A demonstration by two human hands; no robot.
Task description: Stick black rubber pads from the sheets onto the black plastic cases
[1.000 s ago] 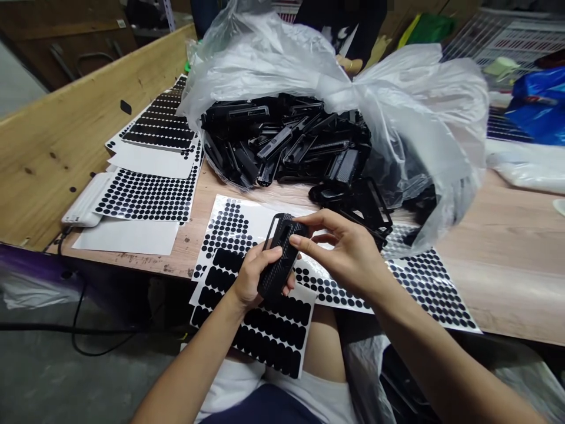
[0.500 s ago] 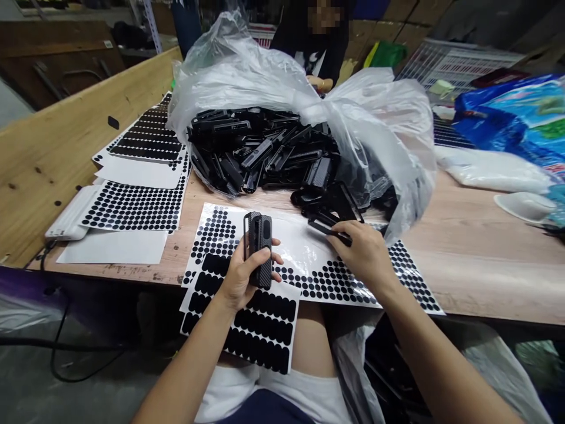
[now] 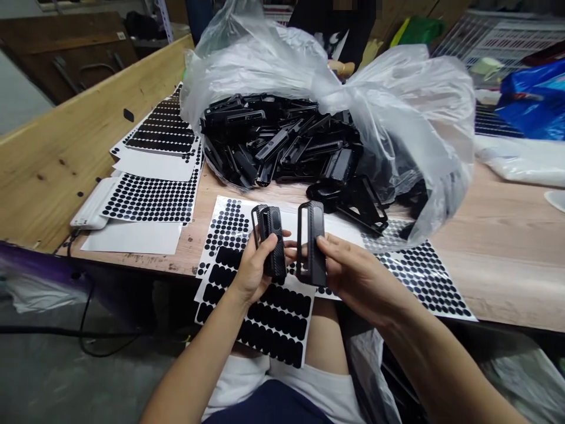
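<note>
My left hand is closed round a black carbon-patterned plastic part with an open frame on its left side. Just to the right, my right hand grips a similar black framed part, upright and close to the first. Beneath my hands lie a sheet of large black stickers and sheets of round black stickers. Behind them, a clear plastic bag holds a heap of black parts; a few lie at its mouth.
More sticker sheets and a white device lie at the left, beside a wooden board. A person's hand shows behind the bag. Blue packaging and a white bag are at the right.
My right hand has lifted a black part from beside the bag's mouth and brought it left, next to the part in my left hand. The view has shifted slightly.
</note>
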